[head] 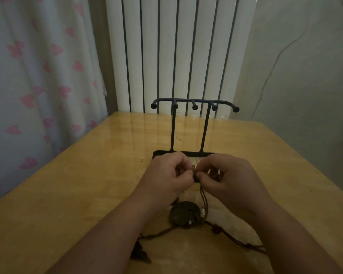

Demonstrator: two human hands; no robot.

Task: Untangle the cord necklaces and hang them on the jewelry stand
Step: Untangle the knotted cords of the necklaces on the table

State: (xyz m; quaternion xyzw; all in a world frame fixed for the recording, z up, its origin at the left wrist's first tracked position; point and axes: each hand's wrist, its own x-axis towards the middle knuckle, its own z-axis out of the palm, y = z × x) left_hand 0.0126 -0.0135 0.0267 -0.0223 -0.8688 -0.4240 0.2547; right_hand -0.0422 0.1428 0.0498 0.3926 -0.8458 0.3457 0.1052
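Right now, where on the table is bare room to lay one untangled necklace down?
The table is bare left of the jewelry stand toward the curtain, and right of it to the edge. Crowded: the near middle, where the left hand and right hand pinch the cord necklaces above the round pendant.

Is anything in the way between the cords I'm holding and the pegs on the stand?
Nothing visible. The jewelry stand rises just beyond the left hand and right hand, its pegs bare. The cord they pinch trails down toward a pendant.
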